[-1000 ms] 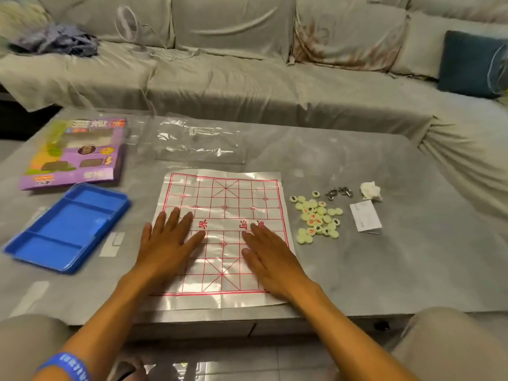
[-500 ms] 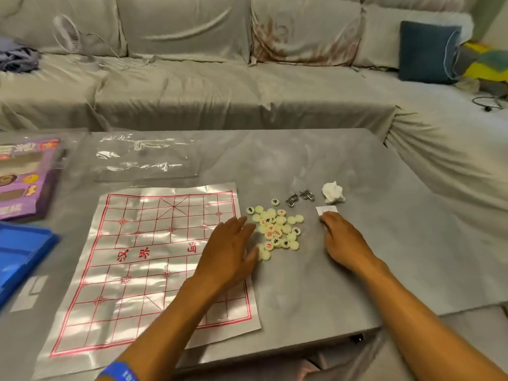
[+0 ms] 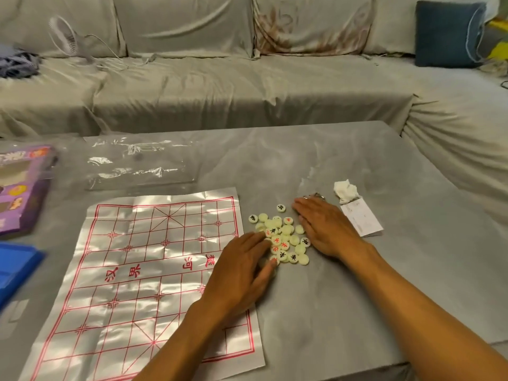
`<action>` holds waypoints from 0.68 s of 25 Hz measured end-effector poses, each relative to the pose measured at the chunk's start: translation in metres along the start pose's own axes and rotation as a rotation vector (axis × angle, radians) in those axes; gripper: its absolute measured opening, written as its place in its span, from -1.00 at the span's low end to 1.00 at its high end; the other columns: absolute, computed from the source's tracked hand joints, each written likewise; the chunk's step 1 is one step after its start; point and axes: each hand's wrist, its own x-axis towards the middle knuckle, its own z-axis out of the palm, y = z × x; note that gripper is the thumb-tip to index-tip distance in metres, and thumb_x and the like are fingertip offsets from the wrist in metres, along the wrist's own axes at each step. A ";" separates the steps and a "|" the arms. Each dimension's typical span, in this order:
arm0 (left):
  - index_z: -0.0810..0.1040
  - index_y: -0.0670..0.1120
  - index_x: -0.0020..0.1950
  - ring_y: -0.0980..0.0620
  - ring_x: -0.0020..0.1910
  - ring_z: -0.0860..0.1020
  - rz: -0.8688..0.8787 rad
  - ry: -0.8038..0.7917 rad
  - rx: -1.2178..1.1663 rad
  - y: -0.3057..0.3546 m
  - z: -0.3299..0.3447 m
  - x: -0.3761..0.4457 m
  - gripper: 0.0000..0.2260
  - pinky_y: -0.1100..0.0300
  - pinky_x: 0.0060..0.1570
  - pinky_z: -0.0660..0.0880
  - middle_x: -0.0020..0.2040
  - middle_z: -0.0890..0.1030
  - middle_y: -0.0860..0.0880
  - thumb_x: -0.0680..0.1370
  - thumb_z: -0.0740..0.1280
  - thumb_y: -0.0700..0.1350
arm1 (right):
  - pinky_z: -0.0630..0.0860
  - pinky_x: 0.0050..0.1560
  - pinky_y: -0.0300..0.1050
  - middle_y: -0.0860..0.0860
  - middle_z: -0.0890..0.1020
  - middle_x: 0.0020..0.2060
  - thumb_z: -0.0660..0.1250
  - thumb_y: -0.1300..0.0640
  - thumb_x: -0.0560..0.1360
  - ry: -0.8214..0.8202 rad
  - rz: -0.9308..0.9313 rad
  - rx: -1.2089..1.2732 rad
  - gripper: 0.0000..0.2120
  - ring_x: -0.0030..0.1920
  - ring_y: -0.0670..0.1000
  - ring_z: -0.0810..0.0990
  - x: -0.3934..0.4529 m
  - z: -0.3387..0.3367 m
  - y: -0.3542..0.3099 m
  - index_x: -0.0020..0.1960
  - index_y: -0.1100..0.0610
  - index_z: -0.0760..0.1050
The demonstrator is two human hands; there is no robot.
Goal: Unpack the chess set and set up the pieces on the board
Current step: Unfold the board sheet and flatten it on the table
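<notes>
- Our left hand point(image 3: 242, 273) lies flat, fingers straight, fingertips touching the pieces point(image 3: 283, 237).
- Our right hand point(image 3: 325, 226) lies flat and open against the pile's far side, gripping nothing.
- Between both hands sit the pieces; the board point(image 3: 143, 270) lies under our left wrist.

A silvery plastic board sheet point(image 3: 143, 273) bears a red grid; pale cream round pieces point(image 3: 284, 237) carry red or black characters; the stone worktop point(image 3: 343, 292) is mottled grey.
</notes>
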 end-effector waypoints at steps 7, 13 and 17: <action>0.45 -0.02 0.35 0.04 0.29 0.42 -0.079 0.105 -0.016 -0.021 -0.016 0.033 -0.49 0.31 0.22 0.22 0.33 0.47 0.02 0.57 -0.02 0.20 | -0.06 0.43 -0.21 -0.10 0.18 0.52 -0.06 -0.06 0.66 -0.028 -0.058 0.131 -0.54 0.52 -0.07 0.06 0.000 -0.005 -0.008 0.54 -0.01 0.14; 0.50 -0.09 0.30 -0.04 0.24 0.47 0.026 0.038 0.096 -0.032 -0.021 0.051 -0.59 0.12 0.24 0.33 0.27 0.54 -0.04 0.60 0.03 0.04 | 0.01 0.48 0.00 -0.04 0.16 0.53 -0.08 -0.04 0.66 -0.041 0.011 -0.004 -0.52 0.53 0.05 0.04 0.025 -0.005 -0.017 0.55 0.03 0.08; 0.61 -0.06 0.13 -0.04 0.02 0.52 -0.072 0.115 0.069 -0.040 -0.026 0.075 -0.76 0.07 0.00 0.47 0.06 0.62 -0.03 0.56 0.27 0.00 | 0.38 0.23 0.03 -0.02 0.51 0.27 0.19 -0.04 0.57 0.197 0.023 0.187 -0.63 0.23 0.06 0.43 0.037 -0.003 -0.041 0.34 0.02 0.43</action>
